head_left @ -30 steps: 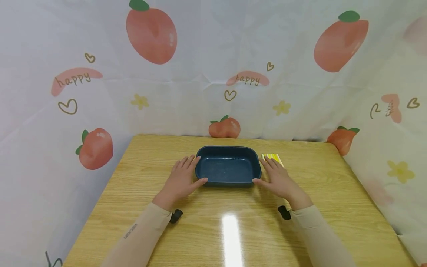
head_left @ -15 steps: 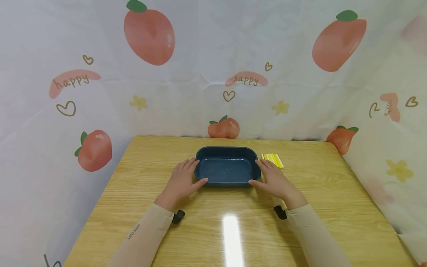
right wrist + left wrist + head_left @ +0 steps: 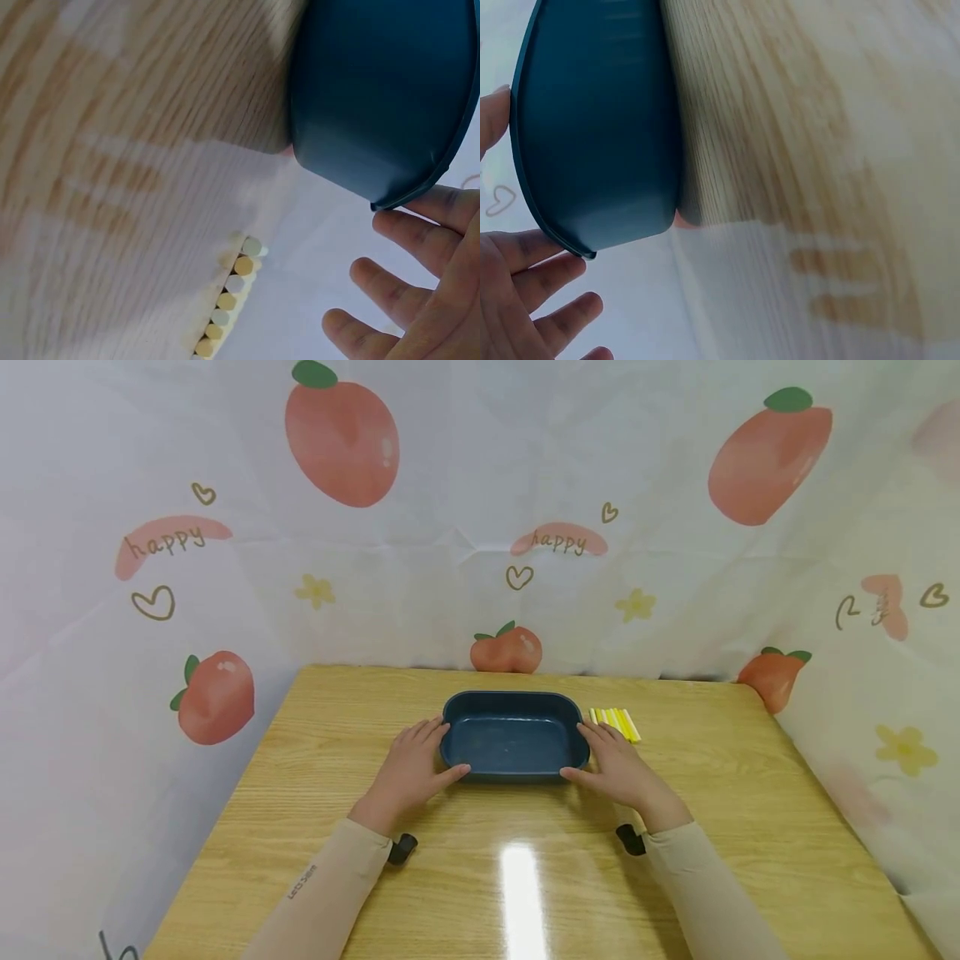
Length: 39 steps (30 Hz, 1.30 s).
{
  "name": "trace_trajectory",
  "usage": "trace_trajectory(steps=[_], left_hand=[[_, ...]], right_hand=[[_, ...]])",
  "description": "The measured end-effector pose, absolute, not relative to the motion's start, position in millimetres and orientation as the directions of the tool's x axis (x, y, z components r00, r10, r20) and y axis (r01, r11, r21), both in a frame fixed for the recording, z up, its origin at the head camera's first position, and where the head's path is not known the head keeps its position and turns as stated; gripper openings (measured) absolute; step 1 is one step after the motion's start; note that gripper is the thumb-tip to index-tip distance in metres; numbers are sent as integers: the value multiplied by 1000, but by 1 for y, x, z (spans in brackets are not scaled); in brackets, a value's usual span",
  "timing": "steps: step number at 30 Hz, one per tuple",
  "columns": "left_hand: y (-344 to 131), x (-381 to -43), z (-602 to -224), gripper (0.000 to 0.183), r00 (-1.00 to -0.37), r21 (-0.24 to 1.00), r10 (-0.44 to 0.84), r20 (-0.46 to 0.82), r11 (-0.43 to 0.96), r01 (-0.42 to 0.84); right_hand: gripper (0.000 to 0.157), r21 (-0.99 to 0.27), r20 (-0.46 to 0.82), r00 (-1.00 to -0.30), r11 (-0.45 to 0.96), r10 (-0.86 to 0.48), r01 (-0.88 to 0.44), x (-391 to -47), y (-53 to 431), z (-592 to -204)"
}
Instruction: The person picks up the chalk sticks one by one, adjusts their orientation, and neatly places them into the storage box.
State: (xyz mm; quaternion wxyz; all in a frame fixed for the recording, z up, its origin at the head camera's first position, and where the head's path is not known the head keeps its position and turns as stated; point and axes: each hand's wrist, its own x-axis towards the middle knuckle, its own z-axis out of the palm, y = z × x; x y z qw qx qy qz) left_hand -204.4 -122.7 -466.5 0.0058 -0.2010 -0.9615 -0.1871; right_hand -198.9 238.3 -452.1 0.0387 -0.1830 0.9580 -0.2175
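Observation:
A dark blue rectangular dish [image 3: 516, 774] with rounded corners stands on the wooden table, its inside bare. At its left end my left hand [image 3: 411, 767] touches the rim, the thumb at the front corner and the fingers along the side. My right hand [image 3: 619, 768] does likewise at the right end. In the left wrist view the fingers, fairly straight, meet the rim of the dish [image 3: 600, 127]. Spread fingers of the right hand [image 3: 427, 277] reach the dish's edge in the right wrist view. Just beyond that hand lies a row of yellow and white chalk-like sticks [image 3: 618, 724].
The wooden table [image 3: 315, 718] ends at the back against a white curtain [image 3: 450, 468] printed with peaches and hearts. Black wrist mounts show at both cuffs. A bright light reflection runs down the table's front middle.
My right hand has shifted slightly left onto the dish's right end, uncovering more of the chalk-like sticks. The left hand and the dish have hardly moved.

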Motion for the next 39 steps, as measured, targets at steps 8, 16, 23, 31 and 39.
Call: trace_trajectory(steps=[8, 16, 23, 31, 39], left_hand=[[-122, -204, -467, 94, -928, 344, 366, 65, 865, 366], [-120, -203, -461, 94, -933, 357, 355, 55, 866, 350], [-120, -202, -460, 94, -934, 357, 353, 51, 867, 347], [-120, -202, -458, 95, -939, 354, 342, 40, 874, 334], [-119, -202, -457, 95, -940, 364, 339, 31, 873, 326]], right_hand=[[93, -430, 6, -930, 838, -369, -335, -200, 239, -453], [93, -425, -12, -929, 843, -370, -331, -202, 239, -448], [96, -438, -27, -929, 839, -370, -322, -201, 236, -444], [96, -449, -30, -927, 834, -373, -321, -201, 237, -444], [92, -449, -22, -926, 831, -376, -327, -199, 238, -444]])
